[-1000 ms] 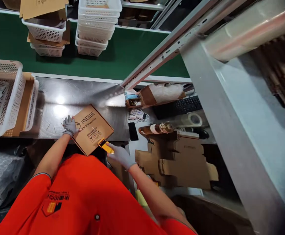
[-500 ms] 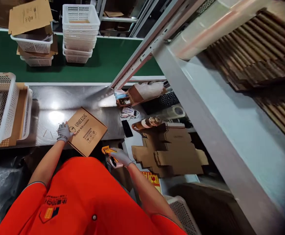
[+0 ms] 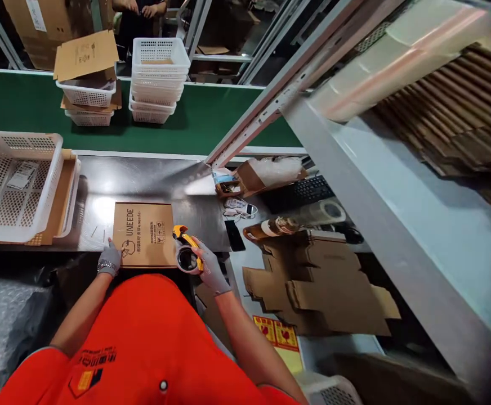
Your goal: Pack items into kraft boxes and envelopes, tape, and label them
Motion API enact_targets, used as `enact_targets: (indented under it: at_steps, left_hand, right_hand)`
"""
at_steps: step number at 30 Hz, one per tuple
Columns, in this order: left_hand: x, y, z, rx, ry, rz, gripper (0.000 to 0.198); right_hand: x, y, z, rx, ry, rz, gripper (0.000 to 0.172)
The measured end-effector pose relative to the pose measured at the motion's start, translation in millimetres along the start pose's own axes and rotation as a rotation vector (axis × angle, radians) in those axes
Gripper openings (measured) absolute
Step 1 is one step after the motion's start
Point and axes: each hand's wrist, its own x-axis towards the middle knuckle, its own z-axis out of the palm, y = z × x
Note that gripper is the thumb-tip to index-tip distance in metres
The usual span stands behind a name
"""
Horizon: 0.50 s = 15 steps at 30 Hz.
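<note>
A closed brown cardboard box (image 3: pixel 143 235) with black print lies on the metal bench, its long side toward me. My left hand (image 3: pixel 109 260), in a grey glove, grips the box at its near left corner; some fingers are hidden. In my gloved right hand (image 3: pixel 210 269) is a yellow tape dispenser (image 3: pixel 190 252) with a roll of tape on it. The dispenser's head sits close by the box's right edge; whether it touches the box I cannot tell.
White plastic baskets (image 3: pixel 53 185) stand on the left of the bench (image 3: pixel 144 174). More basket stacks (image 3: pixel 159 79) sit on the green belt. Right of me are a phone (image 3: pixel 234 235), a bottle (image 3: pixel 271 227), flat cartons (image 3: pixel 334 287) and a shelf. Another person's hands show at the back.
The box has turned square to the bench edge. My left hand has moved to its near left corner. The tape dispenser has been raised and tipped upright beside the box.
</note>
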Motion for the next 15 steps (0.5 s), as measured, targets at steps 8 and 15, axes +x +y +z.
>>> enact_targets:
  at_steps: [8, 15]
  left_hand:
    - [-21.4, 32.2, 3.7, -0.223, 0.035, 0.1, 0.082]
    - [0.3, 80.9, -23.9, -1.105, -0.496, 0.186, 0.069]
  right_hand:
    - [6.4, 11.1, 31.8, -0.23, -0.101, -0.104, 0.085]
    - [-25.6, 16.2, 41.3, -0.409, -0.256, -0.195, 0.079]
